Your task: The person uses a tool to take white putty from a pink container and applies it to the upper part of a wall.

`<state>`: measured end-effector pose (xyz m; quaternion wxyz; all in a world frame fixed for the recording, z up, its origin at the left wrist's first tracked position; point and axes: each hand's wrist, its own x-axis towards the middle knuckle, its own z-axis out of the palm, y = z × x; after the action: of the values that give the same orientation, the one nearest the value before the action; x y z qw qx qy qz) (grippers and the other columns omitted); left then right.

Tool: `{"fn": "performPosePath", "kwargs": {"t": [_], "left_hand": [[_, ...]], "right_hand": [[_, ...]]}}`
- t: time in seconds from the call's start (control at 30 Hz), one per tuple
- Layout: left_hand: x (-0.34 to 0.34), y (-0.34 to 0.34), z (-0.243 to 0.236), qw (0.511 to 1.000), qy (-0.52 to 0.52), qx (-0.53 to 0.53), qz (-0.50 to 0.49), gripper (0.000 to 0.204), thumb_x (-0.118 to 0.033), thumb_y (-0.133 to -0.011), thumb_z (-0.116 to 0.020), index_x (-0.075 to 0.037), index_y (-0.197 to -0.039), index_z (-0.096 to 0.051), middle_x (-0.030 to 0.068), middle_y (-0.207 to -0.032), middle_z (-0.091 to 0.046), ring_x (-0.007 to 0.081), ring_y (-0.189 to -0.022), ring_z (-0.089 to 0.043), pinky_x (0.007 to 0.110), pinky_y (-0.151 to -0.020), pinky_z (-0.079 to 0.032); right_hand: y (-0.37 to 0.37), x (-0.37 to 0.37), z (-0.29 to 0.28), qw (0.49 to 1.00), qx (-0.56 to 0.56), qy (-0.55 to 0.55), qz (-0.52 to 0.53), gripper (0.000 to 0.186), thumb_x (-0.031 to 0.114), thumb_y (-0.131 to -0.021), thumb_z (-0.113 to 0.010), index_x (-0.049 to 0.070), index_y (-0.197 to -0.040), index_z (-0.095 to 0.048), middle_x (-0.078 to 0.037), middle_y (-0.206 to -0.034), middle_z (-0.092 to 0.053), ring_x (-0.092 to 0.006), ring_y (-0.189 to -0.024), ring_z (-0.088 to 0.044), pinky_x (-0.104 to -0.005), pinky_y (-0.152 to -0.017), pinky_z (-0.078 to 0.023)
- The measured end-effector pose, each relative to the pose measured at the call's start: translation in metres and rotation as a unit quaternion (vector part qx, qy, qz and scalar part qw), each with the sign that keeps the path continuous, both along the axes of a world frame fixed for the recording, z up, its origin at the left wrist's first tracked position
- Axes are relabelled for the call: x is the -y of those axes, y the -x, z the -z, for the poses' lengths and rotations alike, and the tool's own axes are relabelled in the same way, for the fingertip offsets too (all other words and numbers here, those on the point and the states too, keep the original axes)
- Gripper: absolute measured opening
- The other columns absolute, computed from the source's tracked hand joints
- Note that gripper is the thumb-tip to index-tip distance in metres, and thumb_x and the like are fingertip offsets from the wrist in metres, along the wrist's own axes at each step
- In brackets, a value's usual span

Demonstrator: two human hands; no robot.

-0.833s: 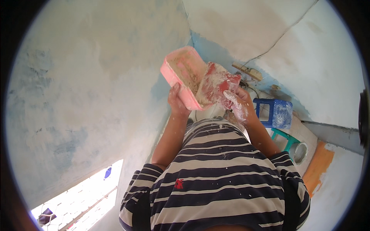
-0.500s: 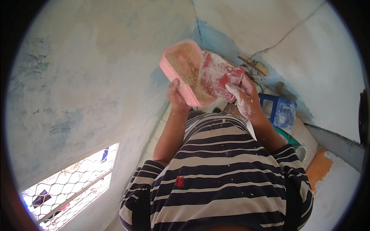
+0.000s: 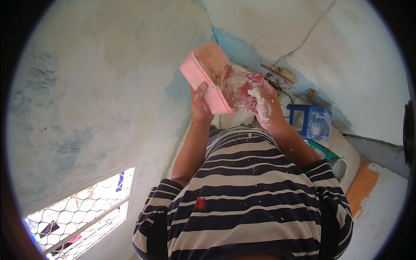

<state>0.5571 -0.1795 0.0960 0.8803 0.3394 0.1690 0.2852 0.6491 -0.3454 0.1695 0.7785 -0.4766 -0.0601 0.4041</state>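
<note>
Pink plastic tub (image 3: 190, 71) aloft, left grip (image 3: 201, 103) closed on its left wall; probably light, semi-stiff, slick with paste (image 3: 211, 58). Right grip (image 3: 268, 100) clasps red scraper (image 3: 245, 89) at tub's right rim; likely flexible, best held by outer end

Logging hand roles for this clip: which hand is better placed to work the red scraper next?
Likely the right hand: it grips the red scraper at the pink tub, while the left hand is occupied holding the tub's side.
</note>
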Motion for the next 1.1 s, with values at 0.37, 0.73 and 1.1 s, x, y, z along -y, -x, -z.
{"fn": "performPosePath", "kwargs": {"t": [0.37, 0.73, 1.1], "left_hand": [[0.009, 0.003, 0.007, 0.999, 0.028, 0.011, 0.034, 0.065, -0.026, -0.086, -0.058, -0.006, -0.141, -0.031, 0.0130, -0.133, -0.047, 0.0280, -0.122, -0.048, 0.043, -0.101, -0.042], [0.029, 0.015, -0.006, 0.990, 0.122, 0.009, 0.065, 0.059, -0.034, -0.088, -0.056, -0.001, -0.134, -0.041, 0.0166, -0.125, -0.056, 0.0319, -0.112, -0.058, 0.046, -0.097, -0.047], [0.092, 0.020, -0.006, 0.992, 0.031, -0.089, -0.090, 0.058, -0.038, -0.093, -0.048, -0.005, -0.138, -0.034, 0.0137, -0.135, -0.046, 0.0309, -0.124, -0.047, 0.046, -0.104, -0.040]], "right_hand": [[0.004, 0.013, 0.007, 0.979, -0.151, 0.002, 0.135, 0.029, 0.008, -0.086, -0.055, 0.006, -0.115, -0.058, -0.006, -0.106, -0.062, -0.0203, -0.096, -0.062, -0.0362, -0.086, -0.050], [-0.027, 0.034, 0.005, 0.977, -0.070, -0.142, 0.144, 0.034, 0.003, -0.091, -0.056, 0.005, -0.125, -0.051, -0.007, -0.115, -0.059, -0.0197, -0.102, -0.061, -0.0364, -0.089, -0.051], [-0.048, 0.052, 0.015, 0.983, -0.072, -0.155, 0.063, 0.027, -0.003, -0.085, -0.059, 0.003, -0.112, -0.060, -0.007, -0.103, -0.066, -0.0174, -0.091, -0.066, -0.0302, -0.080, -0.054]]}}
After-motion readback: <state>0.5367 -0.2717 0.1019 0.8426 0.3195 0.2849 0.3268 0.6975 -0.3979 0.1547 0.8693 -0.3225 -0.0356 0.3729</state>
